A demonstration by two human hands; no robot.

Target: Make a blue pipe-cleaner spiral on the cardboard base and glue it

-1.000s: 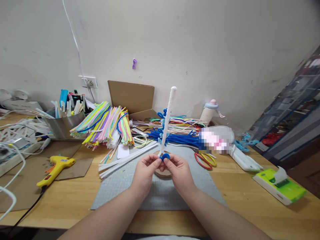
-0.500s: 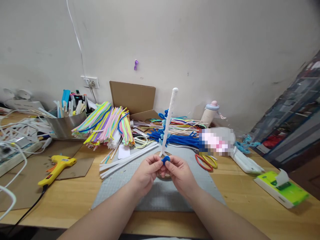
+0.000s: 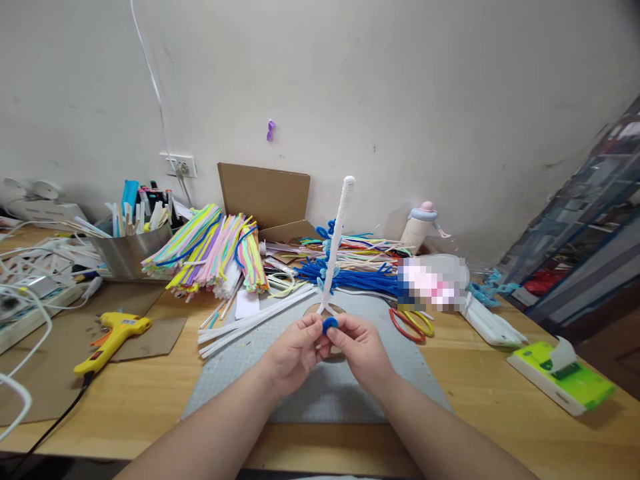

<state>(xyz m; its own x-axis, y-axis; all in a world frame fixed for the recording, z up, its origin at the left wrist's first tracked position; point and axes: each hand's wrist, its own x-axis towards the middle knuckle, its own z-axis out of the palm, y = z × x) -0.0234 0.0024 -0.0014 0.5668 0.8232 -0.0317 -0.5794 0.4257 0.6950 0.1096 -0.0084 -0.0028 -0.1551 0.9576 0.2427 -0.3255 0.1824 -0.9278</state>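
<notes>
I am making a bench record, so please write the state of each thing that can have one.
Blue piece: curled round
Left hand: fingers closed at blue piece
Right hand: pinching blue piece
White stem: slightly tilted
Glue gun: lying down
Tissue pack: open
Bottle: capped
Plug: in wall socket

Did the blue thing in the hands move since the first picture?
Yes, slightly: the blue piece is lower in view, farther below the white stick.

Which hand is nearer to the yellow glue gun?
Left. The left hand, at the left edge of the blue coil, is to the right of the glue gun; the right hand, on the coil's other side, is farther right.
</notes>
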